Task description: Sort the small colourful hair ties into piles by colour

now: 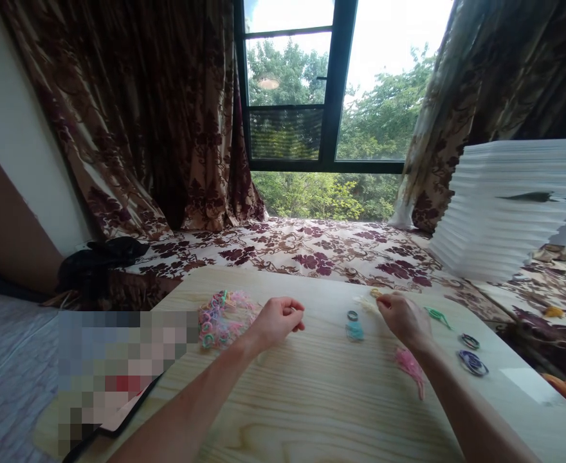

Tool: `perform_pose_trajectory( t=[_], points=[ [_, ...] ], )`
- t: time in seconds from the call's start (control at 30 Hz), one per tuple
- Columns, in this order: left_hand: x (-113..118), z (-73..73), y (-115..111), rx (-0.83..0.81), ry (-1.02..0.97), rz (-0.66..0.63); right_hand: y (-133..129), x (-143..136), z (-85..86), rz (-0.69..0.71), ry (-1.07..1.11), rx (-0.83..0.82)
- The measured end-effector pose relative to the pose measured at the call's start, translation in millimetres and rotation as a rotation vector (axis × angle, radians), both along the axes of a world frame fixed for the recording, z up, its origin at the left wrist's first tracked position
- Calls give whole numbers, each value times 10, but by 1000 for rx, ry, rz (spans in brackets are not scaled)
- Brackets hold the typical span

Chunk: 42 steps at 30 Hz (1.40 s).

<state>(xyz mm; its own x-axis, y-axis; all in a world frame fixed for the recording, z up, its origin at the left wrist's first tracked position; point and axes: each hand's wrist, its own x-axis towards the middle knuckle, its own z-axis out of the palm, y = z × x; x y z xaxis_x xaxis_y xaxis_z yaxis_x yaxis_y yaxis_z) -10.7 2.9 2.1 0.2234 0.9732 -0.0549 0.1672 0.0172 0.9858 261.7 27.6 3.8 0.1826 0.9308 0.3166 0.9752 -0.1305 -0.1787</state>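
Observation:
My left hand (279, 318) hovers over the table beside a mixed pile of small coloured hair ties (225, 318). Its fingers are curled in, and whatever they may hold is hidden. With fingertips pinched, my right hand (405, 319) is at a yellow hair tie (374, 292), next to some pale cream ones (366, 305). Between the hands lie a dark green hair tie (352, 316) and a light blue bunch (355, 331). A pink bunch (410, 370) is partly covered by my right forearm. Further right are green (437, 316), black (469, 341) and purple (473, 363) hair ties.
The pale wooden table (283, 399) stands against a ledge with floral cloth (312, 247). A blurred-out flat object (133, 376) lies at the table's left. A tall stack of white sheets (505, 212) rises at back right. An orange item (560, 388) sits beyond the right edge.

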Motion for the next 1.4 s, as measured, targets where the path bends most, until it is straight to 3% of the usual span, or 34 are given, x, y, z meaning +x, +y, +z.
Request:
perform_pose_trajectory(
  t=[0.3,0.53,0.7,0.83,1.03,1.4],
  points=[
    [-110,-9,116,88,4,112,69,-18,-39,65,-39,-27],
    [-349,-15,275,258,237,237,2,-28,72,123,-13,34],
    [-584,47,326,346,475,332,-290,-507,145,326,92,55],
    [-707,87,321,391,712,371,-524,-952,30,585,270,-15],
    [-768,54,321,422,970,287,-592,-1079,-213,666,345,-8],
    [-676,2,274,440,1127,135,-682,-1063,-225,660,359,-37]
  ],
)
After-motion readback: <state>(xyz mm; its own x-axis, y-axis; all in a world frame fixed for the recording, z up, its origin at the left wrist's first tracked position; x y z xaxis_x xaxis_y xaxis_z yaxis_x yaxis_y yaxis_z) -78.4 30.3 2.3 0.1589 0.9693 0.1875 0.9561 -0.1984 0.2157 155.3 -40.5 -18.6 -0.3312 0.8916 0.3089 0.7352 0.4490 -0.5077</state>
